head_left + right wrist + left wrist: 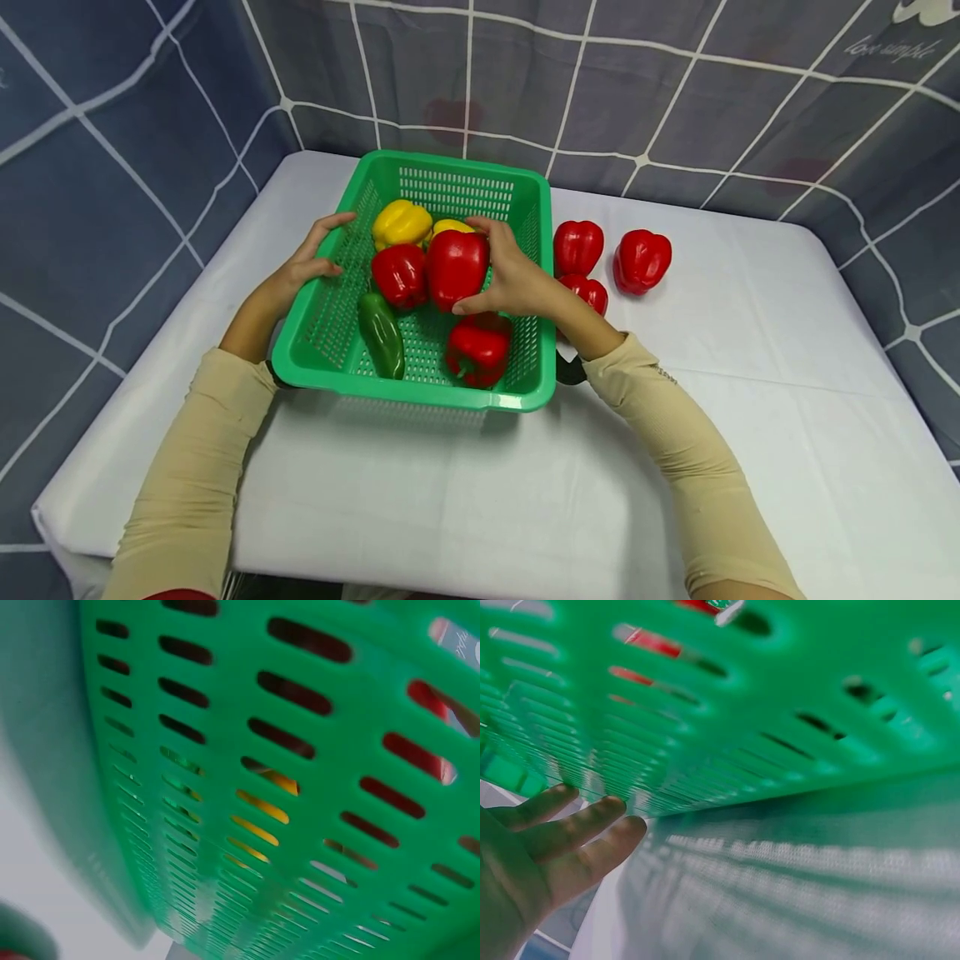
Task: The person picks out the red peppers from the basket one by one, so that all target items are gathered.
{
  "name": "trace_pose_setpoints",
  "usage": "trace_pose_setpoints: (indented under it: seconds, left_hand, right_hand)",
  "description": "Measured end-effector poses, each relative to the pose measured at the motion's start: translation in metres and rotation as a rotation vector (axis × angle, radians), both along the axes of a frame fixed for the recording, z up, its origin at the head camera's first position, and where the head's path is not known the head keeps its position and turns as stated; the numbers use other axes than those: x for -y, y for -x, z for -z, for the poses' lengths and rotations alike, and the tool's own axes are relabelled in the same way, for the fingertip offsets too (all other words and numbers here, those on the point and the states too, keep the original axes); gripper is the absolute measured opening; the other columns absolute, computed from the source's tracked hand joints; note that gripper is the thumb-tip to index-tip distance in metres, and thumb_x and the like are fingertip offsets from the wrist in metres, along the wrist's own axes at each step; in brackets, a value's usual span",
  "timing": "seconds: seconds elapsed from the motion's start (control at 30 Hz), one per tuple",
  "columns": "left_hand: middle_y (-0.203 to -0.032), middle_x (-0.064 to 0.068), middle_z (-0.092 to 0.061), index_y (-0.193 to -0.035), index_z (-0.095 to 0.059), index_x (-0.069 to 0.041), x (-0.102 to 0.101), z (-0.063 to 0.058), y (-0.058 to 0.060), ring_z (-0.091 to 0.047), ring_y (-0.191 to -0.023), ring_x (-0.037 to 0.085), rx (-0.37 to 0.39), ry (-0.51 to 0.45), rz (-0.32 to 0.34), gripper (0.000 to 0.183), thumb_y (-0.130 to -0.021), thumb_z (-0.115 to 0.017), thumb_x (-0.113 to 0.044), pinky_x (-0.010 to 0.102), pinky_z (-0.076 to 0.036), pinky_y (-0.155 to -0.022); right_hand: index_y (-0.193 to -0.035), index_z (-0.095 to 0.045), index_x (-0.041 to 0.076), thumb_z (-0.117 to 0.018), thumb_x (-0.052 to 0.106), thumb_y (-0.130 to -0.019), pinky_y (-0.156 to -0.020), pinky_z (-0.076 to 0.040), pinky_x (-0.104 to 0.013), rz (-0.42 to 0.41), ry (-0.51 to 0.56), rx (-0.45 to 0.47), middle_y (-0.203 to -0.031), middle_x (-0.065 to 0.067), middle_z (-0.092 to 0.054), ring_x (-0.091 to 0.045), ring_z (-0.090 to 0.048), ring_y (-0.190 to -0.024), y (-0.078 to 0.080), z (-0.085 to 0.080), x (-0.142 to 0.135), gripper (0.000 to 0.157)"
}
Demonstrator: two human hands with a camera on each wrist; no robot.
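In the head view my right hand (516, 275) grips a red bell pepper (454, 268) inside a green plastic basket (442, 403), thumb on its near side and fingers behind it. My left hand (294, 265) holds the basket's left rim, with the thumb and one finger reaching over it. The left wrist view shows three other fingers (592, 859) along the outside of the slotted wall. Also in the basket lie a red pepper (400, 275), another red pepper (480, 348) near the front, a long green pepper (381, 335) and a yellow pepper (402, 223); a second yellow pepper (450, 226) is partly hidden.
Right of the basket, on the white-covered table (750, 417), lie a red pepper (577, 247), another red one (642, 261) and a third (588, 292) partly covered by my right arm. A dark curtain with white grid lines (525, 79) stands behind and at both sides.
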State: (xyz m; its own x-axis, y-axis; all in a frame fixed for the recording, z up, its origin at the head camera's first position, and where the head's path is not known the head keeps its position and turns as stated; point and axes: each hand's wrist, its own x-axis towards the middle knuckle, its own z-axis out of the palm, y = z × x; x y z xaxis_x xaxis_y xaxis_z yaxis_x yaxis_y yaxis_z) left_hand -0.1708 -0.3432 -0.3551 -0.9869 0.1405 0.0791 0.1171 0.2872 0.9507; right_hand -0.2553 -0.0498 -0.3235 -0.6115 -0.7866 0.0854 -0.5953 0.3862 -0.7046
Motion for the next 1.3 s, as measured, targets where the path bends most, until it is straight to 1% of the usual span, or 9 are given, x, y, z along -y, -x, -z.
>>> trace_pose_setpoints:
  seconds: [0.17,0.33,0.57,0.7,0.8,0.93,1.0,1.1,1.3]
  left_hand:
    - [-0.152,0.004,-0.002,-0.146,-0.018,-0.019,0.000,0.001,0.000,-0.003,-0.135,0.020,-0.006,-0.015,-0.009,0.075,-0.075,-0.036,0.000,0.055,-0.013,-0.099]
    - [-0.152,0.004,-0.003,-0.146,-0.017,-0.018,0.000,0.002,0.001,-0.004,-0.135,0.020,-0.015,0.008,-0.006,0.074,-0.077,-0.035,0.000,0.044,-0.024,-0.094]
    - [-0.152,0.004,-0.002,-0.146,-0.017,-0.019,0.001,0.002,0.001,-0.001,-0.137,0.021,-0.020,0.024,-0.006,0.074,-0.077,-0.036,-0.001,0.051,-0.022,-0.094]
    - [-0.152,0.004,-0.003,-0.146,-0.017,-0.018,0.001,0.002,0.001,-0.003,-0.136,0.020,-0.021,0.029,-0.013,0.073,-0.077,-0.035,-0.001,0.040,-0.026,-0.087]
    - [-0.152,0.004,-0.004,-0.146,-0.018,-0.017,0.000,0.002,0.000,-0.003,-0.136,0.020,-0.020,0.026,-0.013,0.074,-0.076,-0.036,0.000,0.041,-0.025,-0.090]
    - [-0.152,0.006,-0.004,-0.145,-0.019,-0.016,-0.002,0.003,0.001,-0.002,-0.137,0.020,-0.023,0.014,-0.011,0.074,-0.075,-0.036,0.000,0.053,-0.016,-0.097]
    - [-0.152,0.006,-0.004,-0.145,-0.020,-0.016,-0.002,0.003,0.001,-0.002,-0.137,0.019,-0.029,0.015,-0.016,0.074,-0.075,-0.036,0.001,0.055,-0.015,-0.098]
    - [-0.151,0.006,-0.006,-0.144,-0.021,-0.016,-0.002,0.003,0.000,-0.005,-0.135,0.016,-0.035,-0.004,-0.017,0.074,-0.074,-0.036,0.002,0.049,-0.014,-0.100]
    - [-0.150,0.006,-0.007,-0.143,-0.024,-0.018,-0.003,0.002,0.001,-0.011,-0.130,0.010,-0.044,-0.040,-0.010,0.073,-0.074,-0.036,0.004,0.038,-0.011,-0.103]
  right_hand:
    - [-0.136,-0.022,0.004,-0.080,0.023,-0.065,-0.097,-0.040,-0.042,0.002,0.053,-0.022,-0.136,-0.014,-0.028,-0.024,-0.033,-0.124,0.000,0.000,-0.002,0.094]
    - [-0.137,-0.026,0.005,-0.079,0.021,-0.066,-0.096,-0.040,-0.043,-0.009,0.120,-0.029,-0.133,-0.013,-0.032,-0.024,-0.035,-0.121,0.000,0.001,-0.006,0.090]
    - [-0.140,-0.025,0.010,-0.078,0.019,-0.067,-0.096,-0.039,-0.035,-0.027,0.225,0.017,-0.137,-0.007,-0.031,-0.017,-0.034,-0.122,-0.001,0.000,-0.014,0.091]
    - [-0.141,-0.025,0.011,-0.078,0.017,-0.067,-0.093,-0.043,-0.034,-0.015,0.284,0.037,-0.137,-0.006,-0.031,-0.016,-0.035,-0.122,-0.003,0.000,-0.018,0.091]
    - [-0.141,-0.025,0.013,-0.077,0.016,-0.067,-0.092,-0.044,-0.036,0.002,0.308,0.066,-0.138,-0.006,-0.031,-0.017,-0.036,-0.122,-0.005,0.000,-0.021,0.091]
    - [-0.142,-0.025,0.015,-0.077,0.014,-0.067,-0.091,-0.045,-0.037,0.005,0.321,0.101,-0.139,-0.004,-0.030,-0.017,-0.037,-0.122,-0.005,0.001,-0.029,0.091]
    - [-0.143,-0.025,0.015,-0.077,0.015,-0.068,-0.091,-0.046,-0.036,0.000,0.325,0.105,-0.140,-0.004,-0.029,-0.017,-0.037,-0.122,-0.005,0.001,-0.032,0.091]
    - [-0.143,-0.025,0.016,-0.077,0.014,-0.068,-0.091,-0.046,-0.038,0.001,0.331,0.114,-0.140,-0.003,-0.030,-0.018,-0.037,-0.123,-0.005,0.001,-0.040,0.091]
    - [-0.143,-0.025,0.017,-0.077,0.011,-0.067,-0.090,-0.046,-0.043,0.041,0.320,0.128,-0.139,-0.004,-0.031,-0.019,-0.038,-0.123,-0.004,-0.002,-0.063,0.092]
